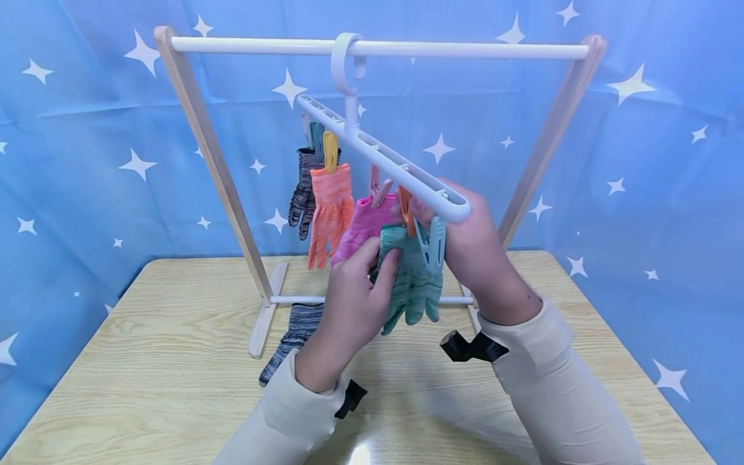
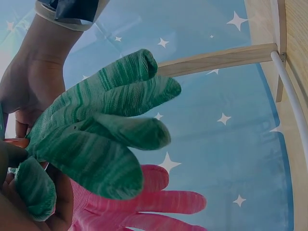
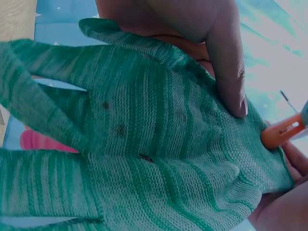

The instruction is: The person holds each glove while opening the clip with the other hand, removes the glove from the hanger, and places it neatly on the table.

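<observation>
My left hand pinches the cuff of a green striped glove, its thumb lying on the knit near the opening. The glove's fingers dangle downward, and small dark spots mark its palm in the right wrist view. An orange clothespin sits at the cuff edge. Beside the hanger's near end, my right hand has its fingertips around that clothespin, partly hidden by the white clip hanger. A light blue clothespin hangs from the hanger tip, in front of the green glove. Just behind hangs a pink glove from a pink clothespin.
Farther along the hanger, a yellow clothespin holds an orange glove, with a dark grey glove behind it. The hanger hooks over the rack's white bar. Another grey glove lies on the wooden table.
</observation>
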The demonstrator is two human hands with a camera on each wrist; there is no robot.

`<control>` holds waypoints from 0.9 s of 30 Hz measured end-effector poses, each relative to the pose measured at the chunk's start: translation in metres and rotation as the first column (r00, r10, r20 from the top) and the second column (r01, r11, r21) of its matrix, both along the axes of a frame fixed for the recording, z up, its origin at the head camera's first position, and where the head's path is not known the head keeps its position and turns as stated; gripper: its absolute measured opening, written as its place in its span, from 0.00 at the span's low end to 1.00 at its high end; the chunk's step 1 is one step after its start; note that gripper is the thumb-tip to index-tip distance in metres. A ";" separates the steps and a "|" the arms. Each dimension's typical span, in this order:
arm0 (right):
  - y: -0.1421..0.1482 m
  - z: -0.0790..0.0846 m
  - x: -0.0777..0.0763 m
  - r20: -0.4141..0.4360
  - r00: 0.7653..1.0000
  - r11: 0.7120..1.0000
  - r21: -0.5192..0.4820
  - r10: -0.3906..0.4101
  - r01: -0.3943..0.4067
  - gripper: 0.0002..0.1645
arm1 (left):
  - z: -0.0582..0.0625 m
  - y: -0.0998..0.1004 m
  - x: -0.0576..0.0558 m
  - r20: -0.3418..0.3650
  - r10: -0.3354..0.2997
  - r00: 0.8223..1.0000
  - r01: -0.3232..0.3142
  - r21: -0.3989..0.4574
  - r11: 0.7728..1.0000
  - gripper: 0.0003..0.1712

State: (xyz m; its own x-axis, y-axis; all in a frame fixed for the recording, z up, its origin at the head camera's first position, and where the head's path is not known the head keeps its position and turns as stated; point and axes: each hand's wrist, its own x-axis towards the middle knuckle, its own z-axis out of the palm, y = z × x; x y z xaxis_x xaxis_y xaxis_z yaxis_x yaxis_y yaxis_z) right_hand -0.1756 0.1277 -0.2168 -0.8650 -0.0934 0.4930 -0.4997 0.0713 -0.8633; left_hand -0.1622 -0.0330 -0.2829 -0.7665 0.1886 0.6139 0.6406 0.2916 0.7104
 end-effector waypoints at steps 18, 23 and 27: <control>-0.001 0.006 0.000 0.029 0.990 0.988 -0.077 0.138 -0.135 0.10 | 0.002 -0.003 0.001 0.004 -0.005 1.000 0.005 -0.005 1.000 0.10; 0.000 0.006 -0.001 0.013 0.983 0.981 -0.075 0.182 -0.181 0.09 | 0.002 -0.004 -0.001 -0.006 0.002 1.000 -0.003 -0.015 1.000 0.10; -0.001 0.006 0.000 0.006 0.983 0.980 -0.077 0.186 -0.185 0.08 | 0.001 -0.005 0.000 -0.002 -0.001 1.000 0.001 -0.022 1.000 0.11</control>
